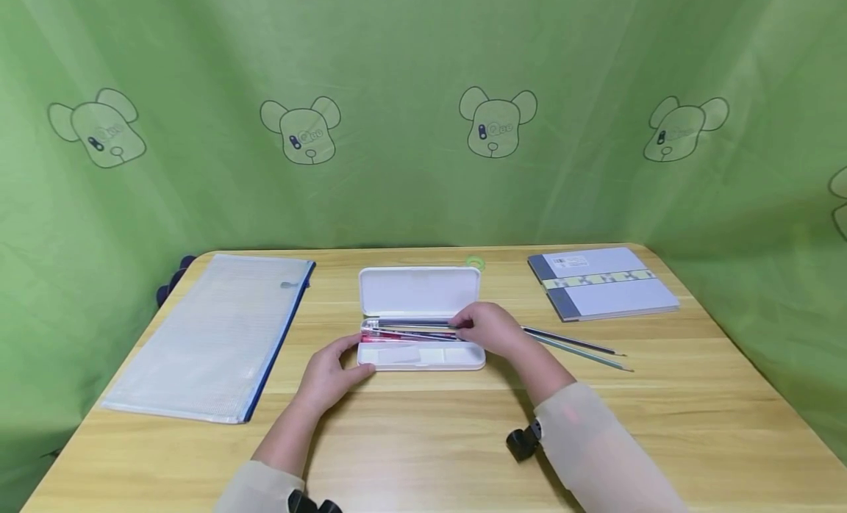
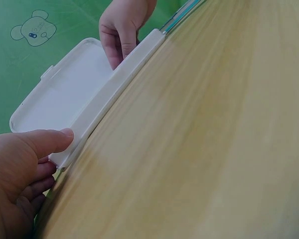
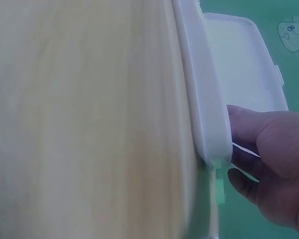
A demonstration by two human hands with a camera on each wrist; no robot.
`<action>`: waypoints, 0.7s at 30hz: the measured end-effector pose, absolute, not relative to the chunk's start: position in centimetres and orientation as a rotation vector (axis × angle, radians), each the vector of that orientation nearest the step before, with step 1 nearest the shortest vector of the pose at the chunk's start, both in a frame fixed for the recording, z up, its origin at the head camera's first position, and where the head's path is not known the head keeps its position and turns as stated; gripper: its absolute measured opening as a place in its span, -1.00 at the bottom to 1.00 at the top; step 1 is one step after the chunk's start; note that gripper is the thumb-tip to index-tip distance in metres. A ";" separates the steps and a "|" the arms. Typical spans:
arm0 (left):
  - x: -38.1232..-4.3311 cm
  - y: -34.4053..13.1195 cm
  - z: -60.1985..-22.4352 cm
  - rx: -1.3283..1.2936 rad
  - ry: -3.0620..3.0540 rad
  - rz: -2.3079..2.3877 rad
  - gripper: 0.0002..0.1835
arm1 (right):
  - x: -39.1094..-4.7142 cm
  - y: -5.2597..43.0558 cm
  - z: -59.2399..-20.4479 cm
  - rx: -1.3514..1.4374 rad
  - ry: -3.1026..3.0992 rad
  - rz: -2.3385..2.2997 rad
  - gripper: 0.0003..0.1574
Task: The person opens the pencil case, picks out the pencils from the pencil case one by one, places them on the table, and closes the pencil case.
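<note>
A white pencil case [image 1: 420, 366] lies on the table with its lid [image 1: 420, 291] raised at the back. My left hand [image 1: 327, 377] grips its left end; in the left wrist view the thumb [image 2: 55, 141] lies along the front wall. Inside lie red pens [image 1: 390, 337] and dark striped pencils. Over the right part of the case, my right hand [image 1: 491, 328] pinches a dark pencil [image 1: 413, 323] with thumb and fingertips. The case wall hides these fingertips in both wrist views. A white slip-like piece [image 1: 399, 353] lies in the front compartment.
Two pencils, one dark [image 1: 582, 342] and one green [image 1: 589, 355], lie right of the case. A mesh zip pouch [image 1: 212, 336] is at left, a notebook [image 1: 609, 284] at back right. Behind the case sits a small green ring [image 1: 475, 262]. A green curtain [image 1: 410, 204] hangs behind the table.
</note>
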State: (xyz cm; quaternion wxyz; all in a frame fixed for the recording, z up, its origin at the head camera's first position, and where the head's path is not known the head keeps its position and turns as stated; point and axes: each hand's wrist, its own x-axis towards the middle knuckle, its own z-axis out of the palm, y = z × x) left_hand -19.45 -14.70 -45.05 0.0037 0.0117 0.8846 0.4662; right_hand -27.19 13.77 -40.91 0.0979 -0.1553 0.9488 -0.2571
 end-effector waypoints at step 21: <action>-19.5 -14.7 -45.2 0.039 2.769 1.469 -0.36 | -26.9 14.8 -41.1 -0.486 2.763 -0.919 -0.76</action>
